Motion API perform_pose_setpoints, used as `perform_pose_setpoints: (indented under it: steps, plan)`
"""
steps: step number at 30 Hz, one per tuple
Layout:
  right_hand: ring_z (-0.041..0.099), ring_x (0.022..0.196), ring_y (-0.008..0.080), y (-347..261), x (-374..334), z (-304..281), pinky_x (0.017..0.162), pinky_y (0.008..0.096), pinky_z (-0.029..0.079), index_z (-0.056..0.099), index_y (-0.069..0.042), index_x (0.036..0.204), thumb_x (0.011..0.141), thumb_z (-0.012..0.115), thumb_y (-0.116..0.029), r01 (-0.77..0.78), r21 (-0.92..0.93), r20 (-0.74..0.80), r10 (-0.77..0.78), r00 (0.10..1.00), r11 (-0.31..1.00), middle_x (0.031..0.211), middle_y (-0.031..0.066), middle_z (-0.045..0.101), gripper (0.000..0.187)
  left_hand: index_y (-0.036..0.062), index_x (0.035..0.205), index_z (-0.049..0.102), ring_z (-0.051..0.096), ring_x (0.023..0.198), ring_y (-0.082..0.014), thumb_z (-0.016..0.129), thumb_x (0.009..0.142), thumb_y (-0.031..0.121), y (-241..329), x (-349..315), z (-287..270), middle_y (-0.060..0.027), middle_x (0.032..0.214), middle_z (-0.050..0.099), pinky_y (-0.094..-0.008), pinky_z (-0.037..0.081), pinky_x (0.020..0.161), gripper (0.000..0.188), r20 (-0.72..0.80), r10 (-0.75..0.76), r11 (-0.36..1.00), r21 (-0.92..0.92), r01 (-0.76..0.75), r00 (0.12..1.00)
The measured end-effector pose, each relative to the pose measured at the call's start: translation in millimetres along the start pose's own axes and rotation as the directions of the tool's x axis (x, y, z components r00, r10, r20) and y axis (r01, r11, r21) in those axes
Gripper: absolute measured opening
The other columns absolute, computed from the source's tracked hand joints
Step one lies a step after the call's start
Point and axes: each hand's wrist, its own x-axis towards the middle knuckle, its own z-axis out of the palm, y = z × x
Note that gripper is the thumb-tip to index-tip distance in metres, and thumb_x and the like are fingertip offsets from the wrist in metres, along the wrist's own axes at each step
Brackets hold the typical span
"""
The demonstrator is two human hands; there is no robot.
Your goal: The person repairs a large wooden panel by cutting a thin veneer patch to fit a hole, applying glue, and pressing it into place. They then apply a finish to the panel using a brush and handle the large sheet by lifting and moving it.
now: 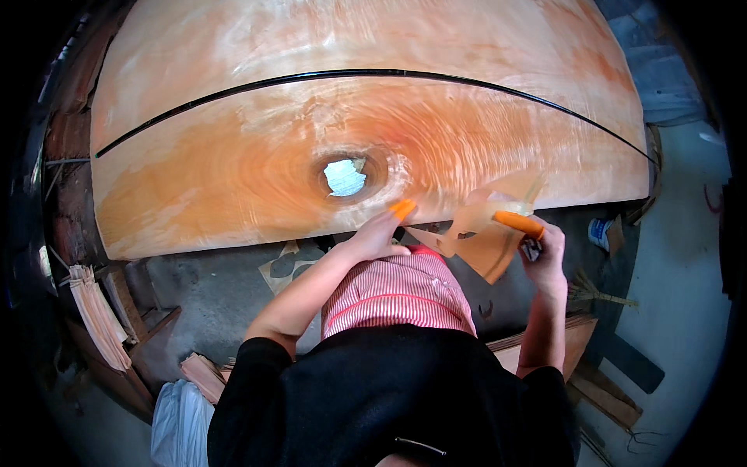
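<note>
A large sheet of wood veneer [257, 187] with swirling orange-brown grain lies before me, a ragged hole [345, 178] near its middle showing pale blue-white. My left hand [380, 236] rests at the sheet's near edge, orange covers on its fingertips and its thumb spread apart. Off to the right, my right hand [545, 253] is closed at a loose torn piece of veneer [486, 247], which hangs over the near edge. An orange cover or handle shows at that hand's fingers; a small silvery thing in its grip is too unclear to name.
A thin black strip [342, 74] arcs across the sheet. Veneer scraps [282, 268] lie on the floor below. Stacked veneer strips [99, 317] stand at left, a white bag [180, 424] at lower left. A tub [599, 232] and a twig brush [595, 294] are at right.
</note>
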Motion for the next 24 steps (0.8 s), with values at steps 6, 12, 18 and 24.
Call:
perform_pose_setpoints:
  steps: [6,12,18,24]
  plan:
    - [0.05,0.047,0.0143,-10.9,-1.6,-27.5,0.047,0.0226,0.039,0.06,-0.001,0.087,0.054,0.049,0.008,0.039,-0.142,-0.213,-0.069,0.975,0.989,0.06,0.0056,0.055,0.036,0.0059,0.104,0.051,0.051,0.084,-0.03,0.067,0.062,0.029,-19.4,15.0,29.4,-0.0142,0.089,0.053,-0.0359,0.038,0.077,0.05,0.093,0.002,0.998,-0.064,0.004,0.996]
    - [0.049,0.059,0.0068,7.1,-19.2,-32.8,0.054,0.0194,0.038,0.057,0.002,0.088,0.071,0.057,-0.001,-0.152,0.153,-0.449,0.205,0.869,0.977,0.067,0.0023,0.055,0.017,0.002,0.087,0.056,0.051,0.081,-0.0324,0.067,0.061,0.031,-7.6,4.4,59.0,-0.0149,0.084,0.052,-0.0358,0.041,0.071,0.041,-0.204,0.046,0.972,-0.217,-0.091,0.978]
    - [0.049,0.066,0.0052,21.6,-31.6,-41.2,0.06,0.0184,0.038,0.055,0.004,0.093,0.077,0.054,-0.002,-0.154,0.284,-0.467,0.277,0.84,0.946,0.075,0.0013,0.055,0.017,0.0027,0.08,0.056,0.053,0.072,-0.029,0.064,0.063,0.029,-3.6,11.2,55.6,-0.0121,0.077,0.052,-0.036,0.042,0.061,0.032,0.213,0.065,0.995,-0.086,-0.047,0.975]
    - [0.043,0.059,0.0045,43.4,-45.4,-52.6,0.052,0.0173,0.033,0.057,0.002,0.092,0.081,0.055,-0.015,-0.486,0.125,-0.508,0.477,0.717,0.865,0.069,-0.0016,0.052,0.02,0.003,0.074,0.055,0.054,0.063,-0.031,0.063,0.066,0.028,-4.5,-46.3,2.8,-0.014,0.067,0.052,-0.0369,0.042,0.056,0.028,0.171,-0.169,0.98,-0.079,0.185,0.971]
